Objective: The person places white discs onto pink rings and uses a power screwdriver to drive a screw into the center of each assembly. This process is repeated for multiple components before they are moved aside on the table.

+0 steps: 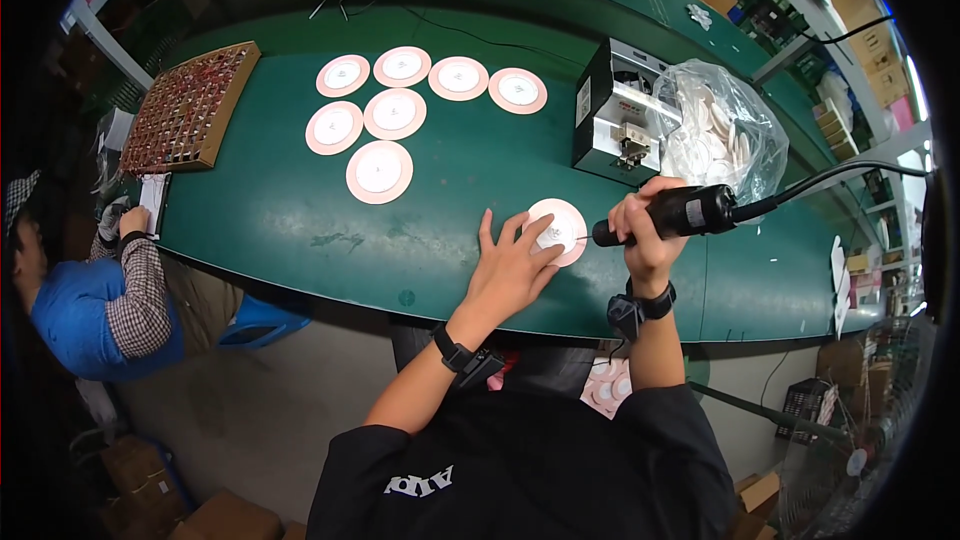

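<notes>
A round disc [568, 223] with a pink rim and a white centre lies on the green table near its front edge. My left hand [508, 275] rests on it, fingers spread over its left and lower part. In my right hand [645, 240] is a black corded electric screwdriver [698, 209], tilted with its thin bit pointing left at the disc's right edge. Whether the bit touches the disc is too small to tell. Several similar discs [379, 171] lie apart on the table, beyond and left of my hands.
A black-and-silver machine [618, 112] stands beyond my right hand, beside a clear plastic bag [735, 130] of pale round parts. A box of small reddish parts [190, 105] sits at the table's left end. A co-worker in a blue vest [110, 310] sits at the left.
</notes>
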A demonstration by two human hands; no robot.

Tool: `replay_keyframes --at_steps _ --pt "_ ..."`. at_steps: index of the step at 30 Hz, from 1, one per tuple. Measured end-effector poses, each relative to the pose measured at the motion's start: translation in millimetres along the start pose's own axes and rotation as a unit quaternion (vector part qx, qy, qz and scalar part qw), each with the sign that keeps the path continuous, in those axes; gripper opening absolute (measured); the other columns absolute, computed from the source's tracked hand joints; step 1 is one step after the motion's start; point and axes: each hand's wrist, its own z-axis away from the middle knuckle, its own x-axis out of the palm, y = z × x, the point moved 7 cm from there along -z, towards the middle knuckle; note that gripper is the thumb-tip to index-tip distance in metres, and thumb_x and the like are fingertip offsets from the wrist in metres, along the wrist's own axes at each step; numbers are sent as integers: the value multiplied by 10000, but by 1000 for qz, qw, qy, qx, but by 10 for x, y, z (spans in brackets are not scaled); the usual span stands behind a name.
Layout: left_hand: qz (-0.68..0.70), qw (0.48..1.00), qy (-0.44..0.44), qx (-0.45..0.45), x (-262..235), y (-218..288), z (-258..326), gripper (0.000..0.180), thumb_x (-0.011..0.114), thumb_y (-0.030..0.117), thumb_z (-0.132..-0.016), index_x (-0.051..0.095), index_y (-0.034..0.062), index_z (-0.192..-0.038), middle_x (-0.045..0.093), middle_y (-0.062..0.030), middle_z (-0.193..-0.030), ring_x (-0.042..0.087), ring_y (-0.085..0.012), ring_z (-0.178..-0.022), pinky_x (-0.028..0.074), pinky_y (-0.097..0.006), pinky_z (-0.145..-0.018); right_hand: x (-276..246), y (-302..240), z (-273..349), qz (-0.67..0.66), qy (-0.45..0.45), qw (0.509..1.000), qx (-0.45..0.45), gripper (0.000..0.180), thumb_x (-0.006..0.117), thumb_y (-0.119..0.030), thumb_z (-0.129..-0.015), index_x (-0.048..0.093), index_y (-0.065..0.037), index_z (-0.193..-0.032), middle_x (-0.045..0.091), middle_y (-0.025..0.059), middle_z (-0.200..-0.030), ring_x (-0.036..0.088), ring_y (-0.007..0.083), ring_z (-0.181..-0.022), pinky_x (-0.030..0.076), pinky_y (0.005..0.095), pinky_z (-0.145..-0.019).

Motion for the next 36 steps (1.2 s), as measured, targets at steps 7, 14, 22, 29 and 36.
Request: replay_keyframes --at_steps 7,14,22,29,36 --pt "5 1000 7 -3 1 -6 -2 257 748 283 -873 766 209 -1119 561 -43 -1427 464 -315 -1352 200 -702 -1169 -80 204 -37 -46 -6 998 41 234 624 109 -880 483 -33 -1003 540 63 -749 510 141 -535 474 327 -548" --pt "3 1000 8 -5 1 7 -11 259 752 286 -870 758 197 -1113 559 -40 -1423 463 -312 -1355 192 -703 -1171 -7 194 26 -29 -12 999 36 215 605 84 -886 454 -46 -964 485 49 -720 460 139 -511 446 326 -543" --pt "-7 1000 15 3 5 28 -22 262 765 299 -859 754 189 -1097 562 -40 -1414 474 -305 -1338 193 -712 -1164 70 161 14 -28 -31 998 44 200 612 55 -891 469 -31 -1001 482 50 -714 466 144 -517 463 333 -557" --pt "-9 1000 24 4 30 11 12 252 790 280 -842 763 190 -1075 591 -20 -1345 505 -287 -1289 205 -704 -1153 -210 -409 -618 12 16 996 -82 221 634 36 -897 536 1 -1091 521 56 -723 488 146 -534 484 339 -575" --pt "-10 999 37 7 14 25 5 254 811 264 -818 767 188 -1056 606 -28 -1278 517 -277 -1264 216 -695 -1151 -500 -253 -1255 27 70 990 -116 161 646 24 -899 534 -35 -997 511 43 -704 479 144 -526 464 328 -571"
